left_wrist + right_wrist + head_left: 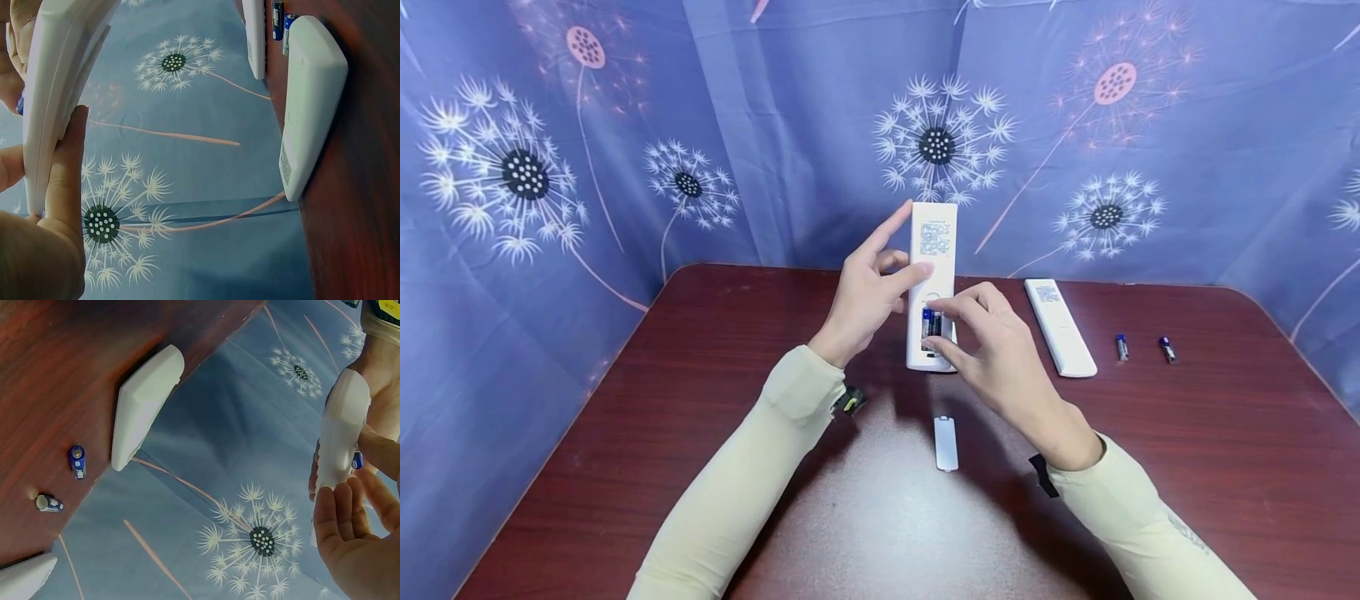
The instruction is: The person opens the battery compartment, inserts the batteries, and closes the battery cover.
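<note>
My left hand (868, 296) holds a white remote control (934, 275) upright with its back towards me, thumb across that back. The battery compartment low on the remote stands uncovered, and batteries (927, 321) with blue ends show in it. With thumb and index finger, my right hand (1000, 350) pinches a battery at this compartment. In the right wrist view a blue battery end (357, 460) sticks out from the remote's side, near the right fingers. The loose battery cover (947, 443) lies on the table below the hands.
A second white remote (1060, 327) lies to the right on the dark red table (700, 358). Two more batteries, one (1122, 347) and another (1168, 349), lie beyond it. A blue curtain (805, 133) with dandelion prints hangs behind the table.
</note>
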